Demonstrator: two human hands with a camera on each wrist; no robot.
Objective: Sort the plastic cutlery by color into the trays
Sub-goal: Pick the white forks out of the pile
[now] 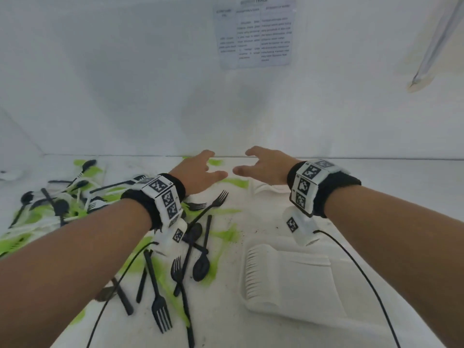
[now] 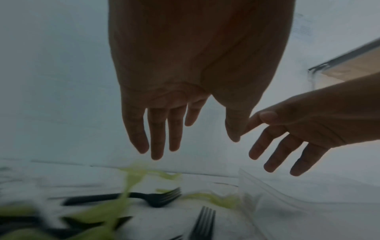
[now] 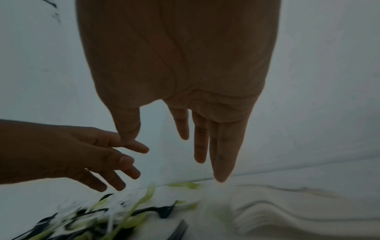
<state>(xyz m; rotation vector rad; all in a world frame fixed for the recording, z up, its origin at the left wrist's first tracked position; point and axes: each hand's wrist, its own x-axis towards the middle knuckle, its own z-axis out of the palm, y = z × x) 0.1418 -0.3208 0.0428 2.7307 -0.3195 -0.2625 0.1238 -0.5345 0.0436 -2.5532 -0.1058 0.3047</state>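
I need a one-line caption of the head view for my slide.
Both hands, left and right, hover open and empty above scattered black, green and white plastic cutlery.

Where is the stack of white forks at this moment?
In the head view, the stack of white forks lies on the table at lower right, below the right hand, right of the scattered black cutlery.

Printed sheet (image 1: 254, 33) on white wall (image 1: 125, 71)
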